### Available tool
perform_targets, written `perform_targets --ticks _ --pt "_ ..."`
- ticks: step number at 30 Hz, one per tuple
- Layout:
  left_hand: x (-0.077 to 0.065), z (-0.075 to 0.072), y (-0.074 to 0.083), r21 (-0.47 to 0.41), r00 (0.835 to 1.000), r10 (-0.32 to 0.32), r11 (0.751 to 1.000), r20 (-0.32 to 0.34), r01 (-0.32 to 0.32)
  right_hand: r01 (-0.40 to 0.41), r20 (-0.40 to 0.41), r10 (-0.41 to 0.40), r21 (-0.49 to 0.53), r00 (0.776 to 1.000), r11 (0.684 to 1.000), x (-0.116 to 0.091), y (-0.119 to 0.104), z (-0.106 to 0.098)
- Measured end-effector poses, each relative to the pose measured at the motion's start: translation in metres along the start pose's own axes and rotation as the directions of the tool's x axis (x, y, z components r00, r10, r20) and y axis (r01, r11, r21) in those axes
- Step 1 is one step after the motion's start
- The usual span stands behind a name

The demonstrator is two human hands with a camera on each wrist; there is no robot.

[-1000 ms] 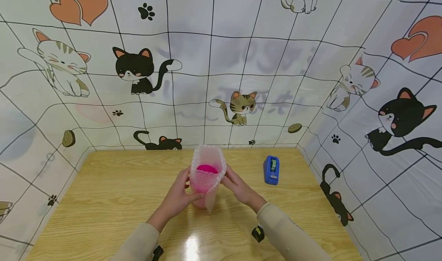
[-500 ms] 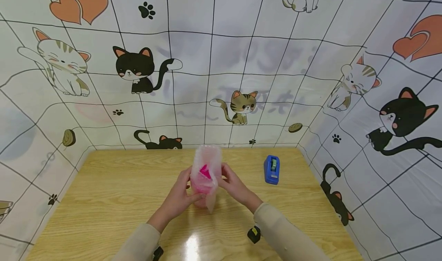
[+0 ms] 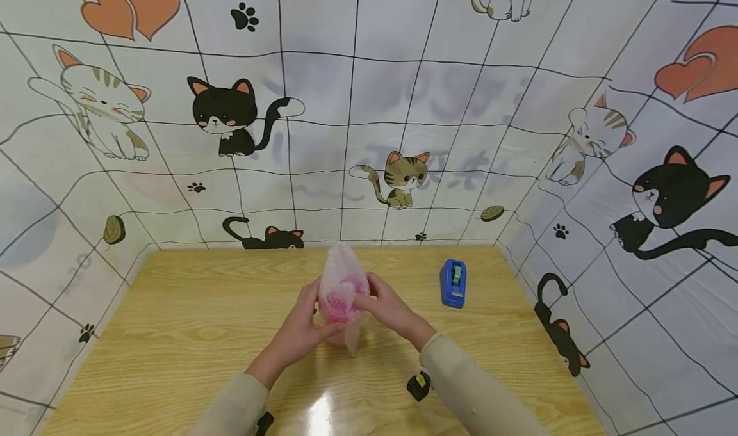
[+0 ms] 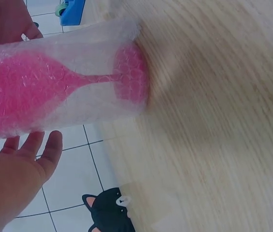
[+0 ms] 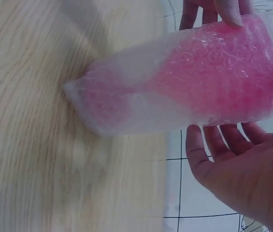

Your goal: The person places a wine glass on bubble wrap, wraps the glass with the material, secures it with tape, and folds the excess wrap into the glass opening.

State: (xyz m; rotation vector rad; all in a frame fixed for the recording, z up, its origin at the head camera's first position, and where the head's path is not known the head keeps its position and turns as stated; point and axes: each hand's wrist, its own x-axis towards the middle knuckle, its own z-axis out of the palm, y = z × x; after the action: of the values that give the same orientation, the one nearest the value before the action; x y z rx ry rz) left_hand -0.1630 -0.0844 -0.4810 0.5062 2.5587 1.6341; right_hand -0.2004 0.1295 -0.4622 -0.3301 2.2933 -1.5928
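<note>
A pink stemmed glass [image 4: 35, 84] stands upright inside a sleeve of clear bubble wrap [image 3: 341, 266], its foot [image 4: 131, 72] down at the table in the left wrist view. My left hand [image 3: 295, 328] grips the wrapped bowl from the left, thumb in front and fingers behind. From the right, my right hand [image 3: 398, 313] holds the upper part of the bubble wrap, its thumb pressing the wrap inward over the glass's mouth. Folded wrap hides the rim in the head view. A loose flap hangs down the front.
On the wooden table [image 3: 202, 321], a blue tape dispenser [image 3: 453, 283] sits at the back right. A wall cover printed with cats [image 3: 225, 116] encloses the back and sides. Small dark wrist devices [image 3: 418, 386] show by the sleeves.
The bubble wrap's open top has narrowed and folded inward, covering the pink opening. My right hand has moved slightly left, its thumb pushing the wrap in. The left hand keeps its grip.
</note>
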Motion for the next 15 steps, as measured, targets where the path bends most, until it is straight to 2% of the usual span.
perform_targets --ticks 6,15 --pt "-0.0005 -0.0049 0.0017 -0.020 1.000 0.003 1.000 0.017 -0.002 -0.051 0.015 0.051 0.005 0.999 0.999 0.0041 -0.0045 -0.0019" --pt "0.0063 -0.0064 0.0058 -0.081 0.999 -0.010 0.997 -0.042 0.007 -0.069 0.027 0.069 0.005 0.997 0.998 0.0068 -0.0108 -0.0018"
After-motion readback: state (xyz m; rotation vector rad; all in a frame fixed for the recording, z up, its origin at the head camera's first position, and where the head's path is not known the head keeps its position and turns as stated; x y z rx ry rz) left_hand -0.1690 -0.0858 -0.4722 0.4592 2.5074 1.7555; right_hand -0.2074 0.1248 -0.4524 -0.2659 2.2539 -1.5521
